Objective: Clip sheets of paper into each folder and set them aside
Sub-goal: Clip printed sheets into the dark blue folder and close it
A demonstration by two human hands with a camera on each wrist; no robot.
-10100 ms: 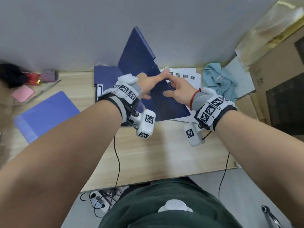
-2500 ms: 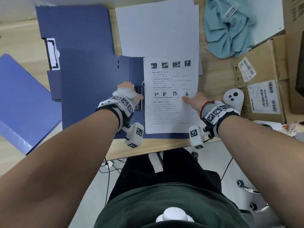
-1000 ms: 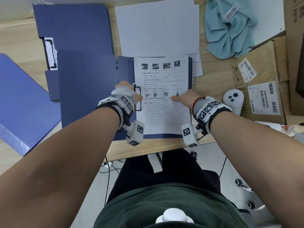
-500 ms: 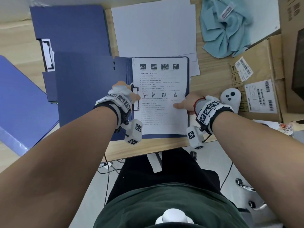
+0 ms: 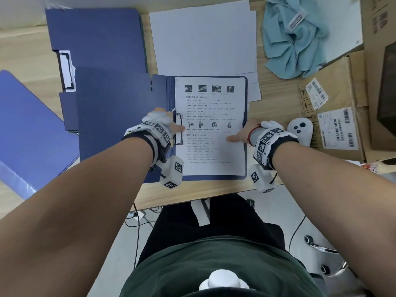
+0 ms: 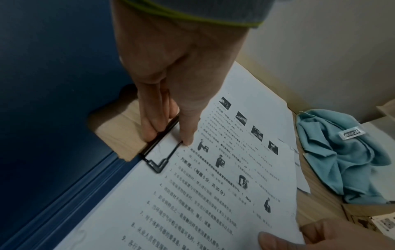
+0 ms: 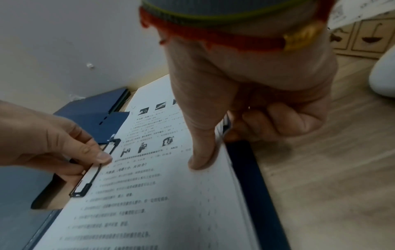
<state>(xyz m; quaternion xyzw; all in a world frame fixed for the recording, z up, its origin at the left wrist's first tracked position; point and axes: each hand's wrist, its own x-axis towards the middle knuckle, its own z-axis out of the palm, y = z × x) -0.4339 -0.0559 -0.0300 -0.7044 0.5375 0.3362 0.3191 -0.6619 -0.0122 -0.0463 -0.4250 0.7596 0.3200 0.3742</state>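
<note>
Left hand [image 5: 165,125] pinching black wire clip [image 6: 159,152], right hand [image 5: 242,133] gripping printed Chinese sheet [image 5: 211,129], "ABCD" legible, in open folder [image 5: 115,108].

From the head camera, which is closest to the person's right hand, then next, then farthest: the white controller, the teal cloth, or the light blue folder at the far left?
From the right hand:
1. White controller, just to its right.
2. Teal cloth, at the desk's back right.
3. Light blue folder, far left.

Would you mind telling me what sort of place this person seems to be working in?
Probably an office or storeroom desk: a light wooden desk against a plain wall holds dark blue clip folders, loose white sheets of paper and labelled brown cardboard boxes, with a wheeled chair base below.
</note>
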